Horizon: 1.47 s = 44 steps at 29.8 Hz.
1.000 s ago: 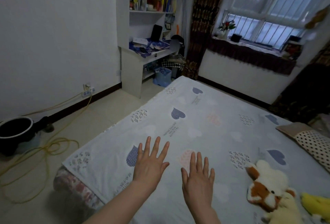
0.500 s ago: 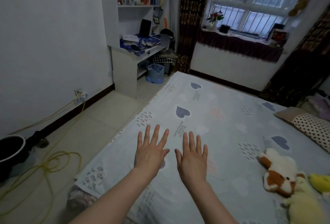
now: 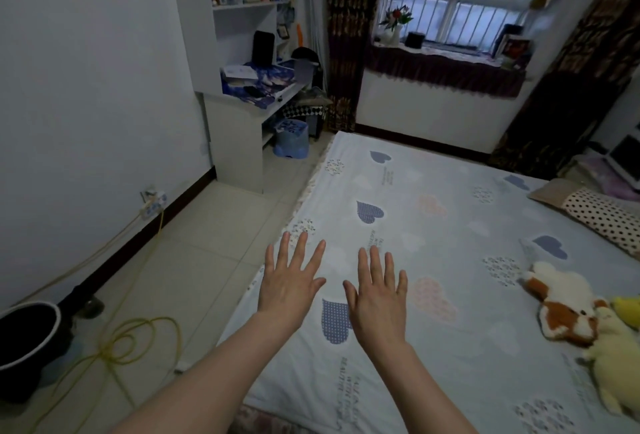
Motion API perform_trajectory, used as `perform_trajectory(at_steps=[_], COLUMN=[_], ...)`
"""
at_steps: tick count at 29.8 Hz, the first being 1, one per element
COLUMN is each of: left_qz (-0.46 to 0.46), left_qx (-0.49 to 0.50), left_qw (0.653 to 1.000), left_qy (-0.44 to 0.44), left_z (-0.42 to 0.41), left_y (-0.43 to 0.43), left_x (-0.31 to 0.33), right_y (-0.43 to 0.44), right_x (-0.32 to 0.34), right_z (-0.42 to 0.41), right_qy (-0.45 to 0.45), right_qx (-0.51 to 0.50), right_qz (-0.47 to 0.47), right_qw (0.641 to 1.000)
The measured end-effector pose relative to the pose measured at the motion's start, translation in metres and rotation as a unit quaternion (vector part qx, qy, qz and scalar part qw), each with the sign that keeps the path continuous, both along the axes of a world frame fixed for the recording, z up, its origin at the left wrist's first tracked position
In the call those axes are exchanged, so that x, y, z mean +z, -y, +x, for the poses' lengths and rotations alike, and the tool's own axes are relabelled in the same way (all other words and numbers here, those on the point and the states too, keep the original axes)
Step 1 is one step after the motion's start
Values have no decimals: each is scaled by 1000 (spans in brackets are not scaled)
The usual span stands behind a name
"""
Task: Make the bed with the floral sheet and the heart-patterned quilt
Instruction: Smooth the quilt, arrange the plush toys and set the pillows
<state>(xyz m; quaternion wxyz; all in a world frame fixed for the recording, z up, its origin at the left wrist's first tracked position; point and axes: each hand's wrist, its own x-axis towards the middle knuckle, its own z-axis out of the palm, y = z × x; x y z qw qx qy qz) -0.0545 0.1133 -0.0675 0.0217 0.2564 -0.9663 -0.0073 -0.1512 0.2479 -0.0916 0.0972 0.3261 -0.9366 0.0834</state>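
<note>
A pale blue heart-patterned quilt [image 3: 450, 226] lies spread flat across the bed. A sliver of floral sheet [image 3: 258, 416] peeks out beneath its near-left corner. The left hand [image 3: 289, 283] and right hand [image 3: 377, 300] sit side by side, palms down over the quilt, each grip released, fingers straight and spread. Plush toys [image 3: 561, 305] lie to the right, near a dotted pillow [image 3: 602, 217].

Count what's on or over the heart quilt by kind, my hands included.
Hands: 2, left hand, right hand
Soft toys: 3, brown-and-white toy, pale yellow toy, bright yellow toy cut off at the frame edge
Pillows: 1, dotted pillow
Total: 6
</note>
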Motion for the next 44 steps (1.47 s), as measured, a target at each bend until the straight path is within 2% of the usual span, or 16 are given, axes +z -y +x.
perform_trajectory(at_steps=[2, 6, 10, 20, 31, 38, 44], left_qz=[6, -8, -19, -15, -13, -40, -50], left_qx=[2, -20, -34, -105, -204, -234, -260], left_qw=[1000, 999, 999, 994, 979, 971, 964], left_qy=[9, -40, -19, 23, -14, -11, -6], left_z=[16, 35, 68, 152, 97, 23, -42], left_y=[33, 76, 136, 254, 289, 341, 357], left_x=[1, 2, 8, 15, 4, 3, 15], right_y=[31, 65, 113, 208, 255, 299, 320], right_x=[-2, -1, 2, -1, -17, -28, -12], right_z=[14, 35, 69, 172, 164, 101, 42], right_qy=[4, -2, -23, 23, 4, 8, 0], right_qx=[-7, -6, -28, -104, -194, -225, -245], right_qz=[10, 19, 7, -8, 7, -27, -16], right_qw=[1000, 1000, 999, 994, 981, 974, 969])
